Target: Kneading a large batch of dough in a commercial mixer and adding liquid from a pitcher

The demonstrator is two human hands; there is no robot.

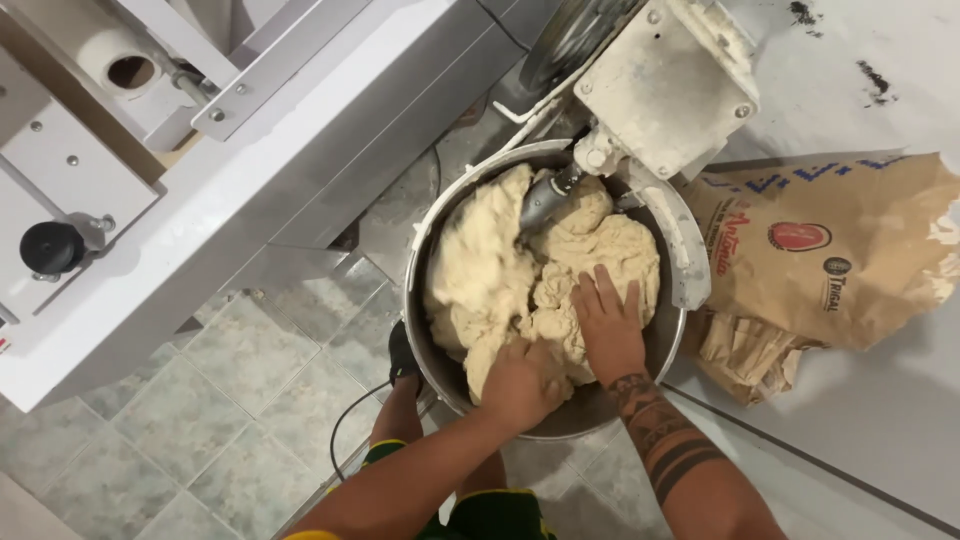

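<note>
Looking straight down into a round metal mixer bowl (672, 345) standing on a grey tiled floor (250, 390), filled with a large, lumpy mass of pale dough (500, 270). Pressing into the dough at the near rim of the bowl: left hand (522, 385) curled down with knuckles up, fingers digging into the dough, seemingly clutching a lump though fingertips buried and not visible; right hand (607, 320) lying flat just beside it, fingers spread and released, palm resting on the top of the mass. Reaching in from the bottom edge, both bare forearms, the right one bearing dark band tattoos. Sitting at the far rim of the bowl, a metal dough hook (545, 200) plunging into the dough beneath a flour-caked mixer head (665, 80). Leaning just right of the bowl, a crumpled brown paper flour sack (830, 250) with red and blue printing, touching or nearly touching the bowl's right side. Filling the upper left, a white metal machine housing (200, 200) with a black knob (50, 248). Judging by the grip, loosening and gathering the dough away from the bowl wall and hook. Needing next, most likely, a deeper hold with both hands under the heavy, sticky mass, keeping fingers well apart from the hook
</note>
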